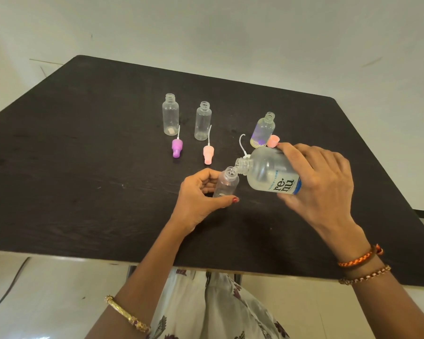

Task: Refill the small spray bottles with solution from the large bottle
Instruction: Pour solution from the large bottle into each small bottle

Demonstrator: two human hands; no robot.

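Dark wood table [83, 167] gives me wide free room on the left and near side; its right edge is closer to the work. My right hand [321, 187] grasps the large bottle [269, 172] round its body, tilted, with the mouth just over the small bottle [227, 184] that my left hand [198, 199] holds upright on the table, near the middle. I judge the large bottle as light, smooth plastic, perhaps slippery when wet, so the grip stays on the belly. The small one is very light and tips easily. Two empty bottles [170, 116] stand far, well apart.
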